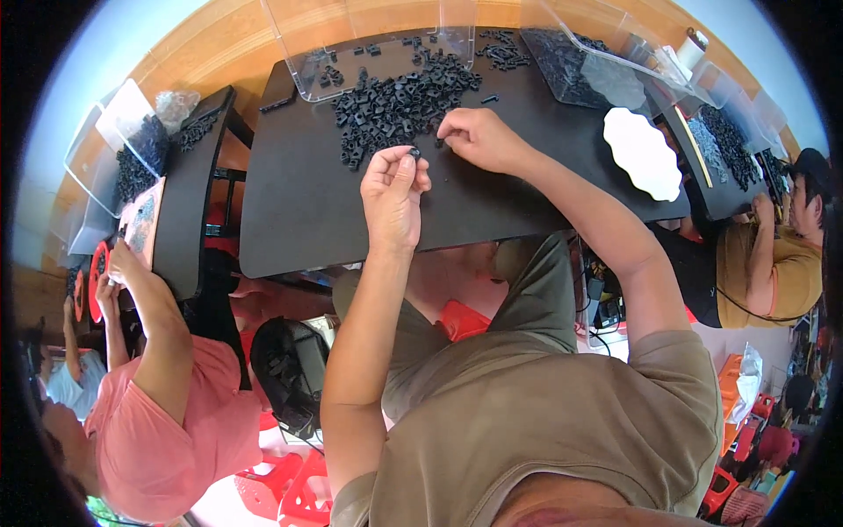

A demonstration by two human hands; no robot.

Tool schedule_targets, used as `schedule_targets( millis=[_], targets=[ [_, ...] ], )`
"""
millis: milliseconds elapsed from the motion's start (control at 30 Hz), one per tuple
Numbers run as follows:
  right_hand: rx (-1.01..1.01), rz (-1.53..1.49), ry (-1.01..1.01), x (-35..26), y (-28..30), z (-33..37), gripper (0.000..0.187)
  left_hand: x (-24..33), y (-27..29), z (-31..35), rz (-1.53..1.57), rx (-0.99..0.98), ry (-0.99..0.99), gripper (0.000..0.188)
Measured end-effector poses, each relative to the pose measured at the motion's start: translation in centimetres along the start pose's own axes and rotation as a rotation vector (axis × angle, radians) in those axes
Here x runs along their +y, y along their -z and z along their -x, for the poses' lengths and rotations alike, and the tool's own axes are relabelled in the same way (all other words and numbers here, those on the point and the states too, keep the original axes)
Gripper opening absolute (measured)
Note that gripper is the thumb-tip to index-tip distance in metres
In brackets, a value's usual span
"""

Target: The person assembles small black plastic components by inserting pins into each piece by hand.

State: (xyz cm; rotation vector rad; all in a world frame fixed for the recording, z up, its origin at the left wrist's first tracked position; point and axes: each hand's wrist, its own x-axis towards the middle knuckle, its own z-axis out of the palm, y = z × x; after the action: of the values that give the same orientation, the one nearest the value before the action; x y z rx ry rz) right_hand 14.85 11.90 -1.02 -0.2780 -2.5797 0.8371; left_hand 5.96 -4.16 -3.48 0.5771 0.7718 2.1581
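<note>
My left hand is raised over the black table, pinching a small black plastic part between thumb and fingertips. My right hand rests on the table just right of it, fingers curled down at the near edge of a pile of small black plastic parts. What the right fingers hold is hidden. The pile spreads from the mouth of a tipped clear plastic bin at the table's far side.
A second clear bin of black parts and a white scalloped plate lie to the right. A person in pink works at the left table, another in a yellow shirt at the right. Red stools stand below.
</note>
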Motion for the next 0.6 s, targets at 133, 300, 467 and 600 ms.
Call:
schedule_targets(
  millis=[133,300,467,600],
  targets=[
    [-0.059,-0.717,-0.279,0.0,1.3,0.4,0.01,0.2,-0.2,0.0,-0.082,-0.017,0.019,0.01],
    [-0.119,-1.056,-0.29,-1.1,1.8,1.3,0.01,0.3,-0.6,0.3,-0.168,-0.08,0.044,0.008],
    [-0.083,-1.255,-0.187,-2.4,0.9,1.9,0.01,0.4,-0.8,0.3,-0.198,-0.116,0.059,0.009],
    [-0.067,-1.258,-0.151,-2.5,0.8,2.1,0.011,0.5,-1.0,0.4,-0.195,-0.113,0.064,0.009]
  ],
)
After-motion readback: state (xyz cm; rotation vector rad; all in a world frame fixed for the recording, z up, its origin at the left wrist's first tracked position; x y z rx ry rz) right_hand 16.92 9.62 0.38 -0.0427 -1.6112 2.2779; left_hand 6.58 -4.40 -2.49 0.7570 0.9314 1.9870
